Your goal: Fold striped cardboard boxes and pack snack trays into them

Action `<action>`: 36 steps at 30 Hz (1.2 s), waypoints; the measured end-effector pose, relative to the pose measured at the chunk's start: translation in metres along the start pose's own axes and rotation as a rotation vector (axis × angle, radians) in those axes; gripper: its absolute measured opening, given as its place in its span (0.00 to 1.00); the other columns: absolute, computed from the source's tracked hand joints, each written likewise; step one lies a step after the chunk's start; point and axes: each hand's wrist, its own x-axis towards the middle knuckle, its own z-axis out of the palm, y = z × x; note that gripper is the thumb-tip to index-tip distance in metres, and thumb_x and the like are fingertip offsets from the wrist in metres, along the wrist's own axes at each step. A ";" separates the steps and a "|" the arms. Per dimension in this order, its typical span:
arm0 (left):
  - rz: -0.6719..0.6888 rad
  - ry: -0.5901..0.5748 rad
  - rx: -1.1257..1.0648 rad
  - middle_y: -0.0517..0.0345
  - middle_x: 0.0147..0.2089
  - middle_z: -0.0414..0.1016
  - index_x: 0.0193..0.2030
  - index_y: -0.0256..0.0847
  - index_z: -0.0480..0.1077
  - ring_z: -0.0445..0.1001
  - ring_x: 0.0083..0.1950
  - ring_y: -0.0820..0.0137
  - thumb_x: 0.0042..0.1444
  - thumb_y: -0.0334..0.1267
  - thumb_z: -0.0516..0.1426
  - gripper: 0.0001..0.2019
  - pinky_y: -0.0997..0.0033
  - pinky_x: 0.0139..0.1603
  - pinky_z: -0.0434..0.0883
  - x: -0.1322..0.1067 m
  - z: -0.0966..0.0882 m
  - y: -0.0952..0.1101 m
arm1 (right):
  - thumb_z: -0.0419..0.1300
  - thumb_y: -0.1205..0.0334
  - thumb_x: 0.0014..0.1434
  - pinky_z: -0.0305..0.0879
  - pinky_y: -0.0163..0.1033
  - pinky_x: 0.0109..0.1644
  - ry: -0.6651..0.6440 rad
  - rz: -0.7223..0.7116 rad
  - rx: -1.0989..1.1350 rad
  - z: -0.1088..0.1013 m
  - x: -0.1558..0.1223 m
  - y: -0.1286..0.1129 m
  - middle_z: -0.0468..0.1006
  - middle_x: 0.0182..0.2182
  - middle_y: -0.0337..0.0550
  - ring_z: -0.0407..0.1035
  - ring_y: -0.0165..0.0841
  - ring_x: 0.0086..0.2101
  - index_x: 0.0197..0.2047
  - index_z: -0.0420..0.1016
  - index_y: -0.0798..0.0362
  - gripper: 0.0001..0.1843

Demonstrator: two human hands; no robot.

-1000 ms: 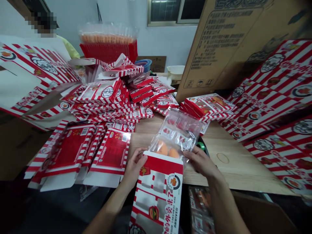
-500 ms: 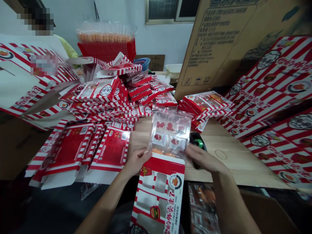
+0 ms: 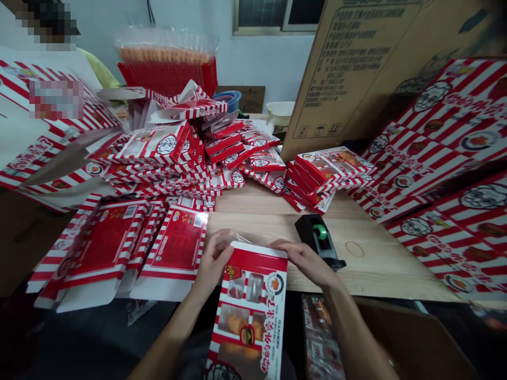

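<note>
A red-striped food carton is held at the near edge of the wooden table.
Its top end is steadied, gripped by the fingers of the left hand and right hand.

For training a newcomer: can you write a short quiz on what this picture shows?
1. What are the left hand and the right hand both touching?
2. True or false: the black tape dispenser holds a roll of red tape.
3. Fill in the blank: the flat red boxes lie to the ____ of the left hand.

Key:
1. The striped box
2. False; the tape is green
3. Left
</note>
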 end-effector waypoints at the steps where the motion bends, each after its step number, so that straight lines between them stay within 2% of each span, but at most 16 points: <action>1: 0.005 -0.030 0.034 0.63 0.30 0.69 0.41 0.41 0.66 0.68 0.32 0.72 0.50 0.49 0.58 0.16 0.75 0.34 0.67 0.002 -0.002 0.000 | 0.59 0.40 0.52 0.65 0.42 0.47 -0.032 0.016 0.036 0.004 -0.005 0.006 0.76 0.41 0.49 0.70 0.39 0.43 0.34 0.80 0.55 0.25; 4: -0.003 -0.140 0.096 0.64 0.24 0.63 0.23 0.39 0.64 0.63 0.27 0.75 0.49 0.47 0.59 0.15 0.77 0.30 0.63 0.007 -0.004 0.003 | 0.64 0.47 0.49 0.66 0.39 0.44 -0.147 0.122 0.148 0.014 -0.018 0.010 0.73 0.40 0.44 0.68 0.36 0.40 0.36 0.78 0.54 0.19; 7: 0.013 -0.230 0.120 0.62 0.25 0.63 0.17 0.38 0.63 0.63 0.28 0.74 0.47 0.48 0.61 0.19 0.76 0.31 0.62 0.012 -0.002 0.010 | 0.64 0.51 0.50 0.66 0.37 0.41 -0.201 0.177 0.178 0.017 -0.024 0.003 0.72 0.36 0.41 0.68 0.33 0.36 0.39 0.77 0.53 0.16; 11: -0.010 -0.210 0.112 0.63 0.23 0.61 0.18 0.38 0.61 0.61 0.24 0.75 0.49 0.53 0.58 0.21 0.75 0.26 0.60 0.012 -0.004 0.010 | 0.67 0.53 0.47 0.64 0.36 0.40 0.111 0.084 0.117 0.017 -0.027 0.000 0.71 0.32 0.40 0.67 0.32 0.35 0.27 0.75 0.54 0.12; 13: -0.035 -0.165 0.117 0.65 0.20 0.59 0.20 0.39 0.59 0.58 0.22 0.76 0.50 0.54 0.56 0.21 0.76 0.24 0.58 0.009 -0.007 0.005 | 0.68 0.52 0.45 0.64 0.36 0.37 0.188 0.112 0.178 0.018 -0.029 0.001 0.71 0.27 0.39 0.67 0.32 0.31 0.25 0.73 0.53 0.13; 18: -0.004 -0.134 0.198 0.66 0.19 0.59 0.20 0.39 0.61 0.59 0.21 0.75 0.51 0.50 0.56 0.18 0.75 0.23 0.59 0.007 -0.002 0.001 | 0.61 0.50 0.53 0.63 0.37 0.38 -0.025 0.134 0.213 0.023 -0.033 0.003 0.75 0.31 0.43 0.68 0.34 0.33 0.25 0.76 0.54 0.16; 20: 0.046 -0.095 0.232 0.62 0.25 0.65 0.27 0.39 0.67 0.65 0.27 0.72 0.53 0.46 0.56 0.12 0.73 0.30 0.64 0.006 0.003 0.005 | 0.60 0.49 0.54 0.63 0.37 0.35 -0.048 0.110 0.233 0.024 -0.032 0.002 0.74 0.29 0.43 0.67 0.34 0.31 0.23 0.76 0.55 0.18; 23: 0.264 0.013 0.374 0.54 0.44 0.72 0.45 0.42 0.68 0.69 0.49 0.64 0.55 0.42 0.56 0.12 0.63 0.53 0.63 -0.007 0.010 0.018 | 0.59 0.47 0.53 0.61 0.36 0.29 0.196 0.078 0.204 0.028 -0.029 -0.009 0.72 0.24 0.42 0.65 0.33 0.27 0.18 0.73 0.54 0.22; 24: 0.392 -0.005 0.464 0.51 0.51 0.70 0.50 0.44 0.66 0.66 0.55 0.61 0.54 0.43 0.58 0.17 0.59 0.59 0.59 -0.014 0.013 0.022 | 0.59 0.46 0.54 0.60 0.36 0.27 0.327 0.059 0.177 0.032 -0.028 -0.016 0.70 0.21 0.42 0.63 0.33 0.25 0.17 0.71 0.54 0.23; 26: 0.657 -0.146 0.653 0.46 0.61 0.63 0.59 0.45 0.60 0.57 0.64 0.54 0.48 0.47 0.62 0.31 0.53 0.65 0.51 -0.032 0.019 0.030 | 0.58 0.46 0.55 0.59 0.36 0.25 0.553 -0.010 0.094 0.042 -0.026 -0.036 0.67 0.19 0.41 0.60 0.32 0.22 0.15 0.69 0.53 0.24; 28: 0.788 -0.274 0.744 0.43 0.67 0.54 0.66 0.46 0.51 0.51 0.68 0.52 0.48 0.47 0.63 0.40 0.52 0.66 0.50 -0.044 0.024 0.033 | 0.57 0.49 0.57 0.60 0.38 0.27 0.621 -0.132 -0.033 0.053 -0.023 -0.058 0.68 0.19 0.41 0.62 0.33 0.24 0.17 0.70 0.51 0.22; 29: 0.788 -0.286 0.741 0.44 0.68 0.52 0.67 0.47 0.48 0.51 0.68 0.53 0.51 0.44 0.61 0.39 0.53 0.66 0.52 -0.047 0.025 0.034 | 0.57 0.52 0.58 0.63 0.39 0.30 0.587 -0.216 -0.100 0.058 -0.022 -0.067 0.69 0.20 0.41 0.64 0.35 0.26 0.19 0.72 0.50 0.19; 31: 0.696 -0.176 0.659 0.46 0.65 0.59 0.66 0.50 0.48 0.60 0.65 0.58 0.58 0.35 0.55 0.31 0.58 0.62 0.60 -0.046 0.023 0.034 | 0.59 0.57 0.58 0.66 0.43 0.41 0.497 -0.400 -0.216 0.065 -0.018 -0.076 0.75 0.29 0.43 0.69 0.39 0.36 0.30 0.76 0.46 0.07; 32: 0.621 -0.084 0.583 0.48 0.62 0.63 0.66 0.50 0.49 0.65 0.62 0.61 0.59 0.32 0.52 0.29 0.62 0.59 0.64 -0.042 0.020 0.034 | 0.60 0.60 0.57 0.65 0.46 0.47 0.512 -0.474 -0.271 0.066 -0.016 -0.077 0.77 0.36 0.43 0.69 0.40 0.42 0.38 0.76 0.44 0.05; 34: 0.498 0.124 0.404 0.50 0.59 0.67 0.64 0.48 0.49 0.69 0.57 0.64 0.58 0.33 0.54 0.29 0.67 0.55 0.67 -0.033 0.012 0.036 | 0.62 0.65 0.55 0.59 0.50 0.56 0.692 -0.549 -0.371 0.063 -0.009 -0.069 0.70 0.51 0.43 0.63 0.41 0.52 0.50 0.72 0.40 0.19; 36: 0.475 0.263 0.257 0.50 0.60 0.66 0.64 0.47 0.48 0.68 0.58 0.65 0.55 0.36 0.57 0.32 0.70 0.55 0.67 -0.026 0.003 0.040 | 0.61 0.65 0.55 0.56 0.51 0.59 0.847 -0.509 -0.353 0.058 -0.003 -0.057 0.63 0.58 0.44 0.59 0.41 0.56 0.55 0.67 0.40 0.24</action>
